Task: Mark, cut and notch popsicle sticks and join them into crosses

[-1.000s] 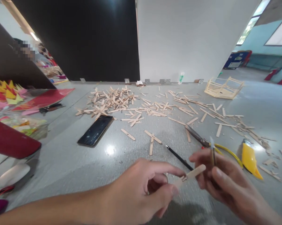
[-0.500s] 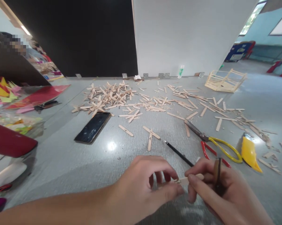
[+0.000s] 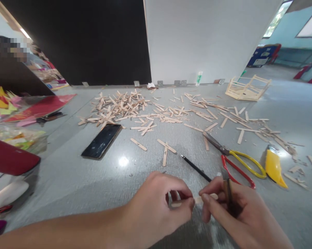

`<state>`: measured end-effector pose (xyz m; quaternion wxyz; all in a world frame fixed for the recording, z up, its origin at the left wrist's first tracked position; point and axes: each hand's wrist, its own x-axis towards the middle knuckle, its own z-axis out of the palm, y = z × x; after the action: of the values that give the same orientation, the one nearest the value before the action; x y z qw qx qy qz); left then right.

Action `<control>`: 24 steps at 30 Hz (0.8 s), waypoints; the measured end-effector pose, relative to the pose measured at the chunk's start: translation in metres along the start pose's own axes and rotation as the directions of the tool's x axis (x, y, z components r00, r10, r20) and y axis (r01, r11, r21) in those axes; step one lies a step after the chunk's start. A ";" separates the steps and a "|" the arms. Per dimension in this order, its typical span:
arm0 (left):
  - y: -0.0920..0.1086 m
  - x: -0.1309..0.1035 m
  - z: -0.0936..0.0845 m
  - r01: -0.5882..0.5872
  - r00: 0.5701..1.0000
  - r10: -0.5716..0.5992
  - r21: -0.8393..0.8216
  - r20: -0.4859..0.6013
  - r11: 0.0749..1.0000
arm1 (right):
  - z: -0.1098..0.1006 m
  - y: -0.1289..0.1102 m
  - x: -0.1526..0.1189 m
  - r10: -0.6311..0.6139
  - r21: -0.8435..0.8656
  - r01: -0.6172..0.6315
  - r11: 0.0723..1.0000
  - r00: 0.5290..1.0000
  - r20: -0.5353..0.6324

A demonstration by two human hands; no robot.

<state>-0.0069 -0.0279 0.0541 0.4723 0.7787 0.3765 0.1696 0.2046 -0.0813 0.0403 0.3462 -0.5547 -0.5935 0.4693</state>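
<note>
Low in the head view, my left hand (image 3: 163, 204) pinches one end of a popsicle stick (image 3: 198, 200) between thumb and fingers. The stick's other end is pinched by my right hand (image 3: 245, 211). Tucked in that hand's curled fingers is a small knife (image 3: 227, 190) with a brownish handle, its blade pointing up and away; part of the handle is hidden. A black pen (image 3: 196, 167) lies just beyond the hands. Past it, two crossed popsicle sticks (image 3: 165, 154) rest on the grey table, with a single one (image 3: 138, 144) to their left.
Scissors (image 3: 238, 159) with yellow and red handles and a yellow cutter (image 3: 275, 167) lie to the right. A phone (image 3: 102, 141) is at left. Piled sticks (image 3: 119, 107) spread across the back, near a stick frame (image 3: 247, 89) and a glue stick (image 3: 198, 79). Upright boards (image 3: 210, 38) stand behind.
Both hands have shifted slightly left with the stick. The left fingertips have closed together over a spot on the stick that showed before. The knife has tilted, showing more of its blade.
</note>
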 end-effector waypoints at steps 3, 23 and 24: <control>-0.003 0.000 0.004 -0.076 0.994 0.083 0.103 -0.066 0.992 | 0.003 0.001 -0.001 0.000 -0.015 0.000 1.000 1.000 -0.017; -0.002 0.006 -0.013 0.176 0.971 -0.151 -0.128 0.185 0.976 | 0.004 0.006 0.004 0.058 0.123 -0.037 0.992 0.983 -0.174; -0.005 0.007 -0.013 0.170 0.976 -0.153 -0.106 0.153 0.980 | 0.004 0.008 0.005 0.061 0.140 -0.034 0.990 0.980 -0.191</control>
<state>-0.0122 -0.0135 0.0551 0.5557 0.7264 0.3928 0.0959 0.2023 -0.0772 0.0311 0.4284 -0.5870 -0.5099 0.4603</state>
